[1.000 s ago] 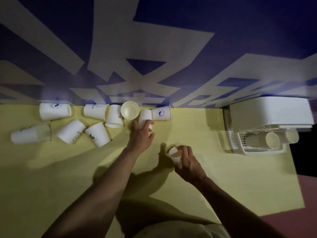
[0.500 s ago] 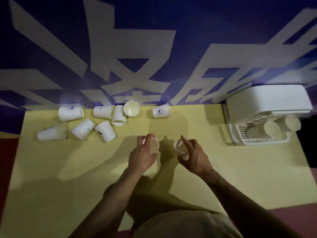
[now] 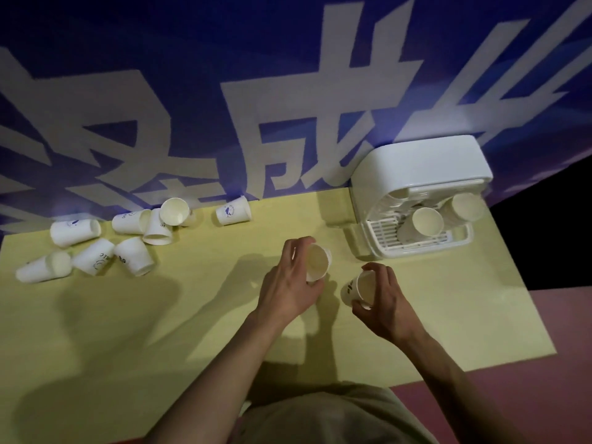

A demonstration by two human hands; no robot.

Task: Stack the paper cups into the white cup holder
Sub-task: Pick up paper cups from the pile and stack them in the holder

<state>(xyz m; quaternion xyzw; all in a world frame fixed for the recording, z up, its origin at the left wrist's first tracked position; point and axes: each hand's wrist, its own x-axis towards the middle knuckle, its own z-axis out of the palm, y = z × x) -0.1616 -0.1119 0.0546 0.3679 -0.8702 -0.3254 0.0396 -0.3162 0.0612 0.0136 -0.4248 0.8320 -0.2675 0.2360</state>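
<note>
Hands: left (image 3: 290, 285) grips cup (image 3: 317, 262) | right (image 3: 382, 298) grips cup (image 3: 358, 288) | both nearer holder (image 3: 419, 200) than before

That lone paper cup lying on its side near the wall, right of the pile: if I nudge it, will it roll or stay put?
The lone cup lies on its side on the yellow tabletop, so it probably rolls, curving since it tapers. It looks empty and thin-walled, likely very light, and a firm pinch may dent it.

Loose cups (image 3: 105, 245) left on table (image 3: 192, 315); cup holder (image 3: 419, 200) right.
</note>
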